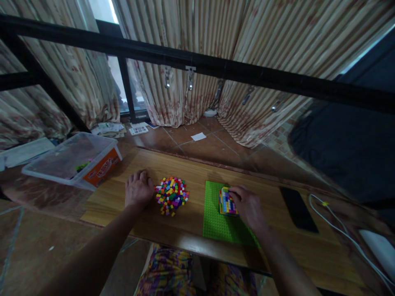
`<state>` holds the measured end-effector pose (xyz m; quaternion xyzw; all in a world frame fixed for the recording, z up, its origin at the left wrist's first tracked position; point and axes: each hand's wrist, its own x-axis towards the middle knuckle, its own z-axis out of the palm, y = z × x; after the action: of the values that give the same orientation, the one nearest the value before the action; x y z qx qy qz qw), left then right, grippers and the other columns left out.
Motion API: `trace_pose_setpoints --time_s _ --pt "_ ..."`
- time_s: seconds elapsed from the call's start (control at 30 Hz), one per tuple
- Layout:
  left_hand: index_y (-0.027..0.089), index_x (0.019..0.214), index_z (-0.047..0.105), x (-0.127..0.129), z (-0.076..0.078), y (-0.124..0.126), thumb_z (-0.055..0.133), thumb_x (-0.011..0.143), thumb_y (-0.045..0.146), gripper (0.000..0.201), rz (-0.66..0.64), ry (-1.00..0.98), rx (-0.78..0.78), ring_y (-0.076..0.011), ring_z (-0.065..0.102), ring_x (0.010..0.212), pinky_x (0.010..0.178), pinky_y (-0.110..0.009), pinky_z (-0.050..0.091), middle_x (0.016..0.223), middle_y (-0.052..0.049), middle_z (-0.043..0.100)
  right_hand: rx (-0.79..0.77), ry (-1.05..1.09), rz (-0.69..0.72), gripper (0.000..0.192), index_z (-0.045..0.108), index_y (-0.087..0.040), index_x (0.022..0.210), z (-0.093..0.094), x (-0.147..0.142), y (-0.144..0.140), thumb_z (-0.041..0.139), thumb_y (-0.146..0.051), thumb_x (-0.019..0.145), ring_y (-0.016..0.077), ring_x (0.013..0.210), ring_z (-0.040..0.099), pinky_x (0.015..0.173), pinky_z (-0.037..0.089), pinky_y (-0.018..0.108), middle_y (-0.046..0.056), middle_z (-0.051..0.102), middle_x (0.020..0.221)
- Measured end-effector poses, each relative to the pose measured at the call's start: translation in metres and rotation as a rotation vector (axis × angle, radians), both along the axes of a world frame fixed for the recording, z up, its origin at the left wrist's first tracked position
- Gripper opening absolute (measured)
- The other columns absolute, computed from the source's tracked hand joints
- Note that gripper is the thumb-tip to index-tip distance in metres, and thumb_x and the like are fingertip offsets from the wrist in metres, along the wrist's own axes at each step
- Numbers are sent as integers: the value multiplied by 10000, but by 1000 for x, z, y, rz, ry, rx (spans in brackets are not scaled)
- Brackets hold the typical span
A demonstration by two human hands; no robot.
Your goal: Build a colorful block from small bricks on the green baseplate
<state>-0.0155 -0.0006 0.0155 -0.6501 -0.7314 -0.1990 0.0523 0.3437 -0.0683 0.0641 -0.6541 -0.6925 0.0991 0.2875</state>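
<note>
A pile of small multicoloured toy building bricks (172, 195) lies on the wooden table. Just left of the pile my left hand (138, 190) rests on the tabletop, its fingers loosely bent and slightly apart, holding nothing I can see. On the green studded baseplate (212, 222) stands a small block built of bricks in coloured rows (226, 202), with yellow along its upper edge. My right hand (248, 205) is at its upper right corner, fingertips pinched together and touching it. Whatever sits between those fingertips is hidden, and the hand covers the block's right side.
A black phone-like slab (298, 209) lies on the table (191, 242) to the right, near a white cable (339, 230). A clear plastic bin (101, 144) with an orange label stands at the left. Beyond the table, a dark metal bar (210, 65) crosses in front of striped curtains (173, 90).
</note>
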Motion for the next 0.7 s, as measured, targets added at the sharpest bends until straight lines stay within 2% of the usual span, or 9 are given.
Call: trace_pose_setpoints --time_s 0.17,0.4,0.57,0.7 --pt "139 1216 594 0 0 -1 404 903 281 392 1 -19 -4 -325 524 1124 965 -462 402 1253 -153 601 5 36 -24 264 703 -221 919 -3 1 3 467 -330 875 207 840 660 798 490 347 50 717 924" --pt "128 1219 586 1 4 -1 415 895 285 398 5 -12 -30 -333 522 1128 956 -465 406 1263 -159 593 15 88 -89 265 704 -226 916 -3 4 -2 501 -385 853 202 759 662 747 496 340 42 724 857" --pt "130 1217 586 1 2 -1 399 901 279 397 6 -8 -29 -328 524 1129 962 -461 401 1266 -154 593 52 85 -114 300 707 -214 905 -2 9 -3 510 -435 864 202 755 654 738 491 333 57 722 882" --pt "126 1203 593 1 1 -1 407 899 279 388 -3 -7 -16 -325 525 1120 965 -459 400 1254 -152 600 125 72 -166 348 719 -200 887 -5 13 3 548 -499 838 238 899 632 838 476 377 85 713 935"
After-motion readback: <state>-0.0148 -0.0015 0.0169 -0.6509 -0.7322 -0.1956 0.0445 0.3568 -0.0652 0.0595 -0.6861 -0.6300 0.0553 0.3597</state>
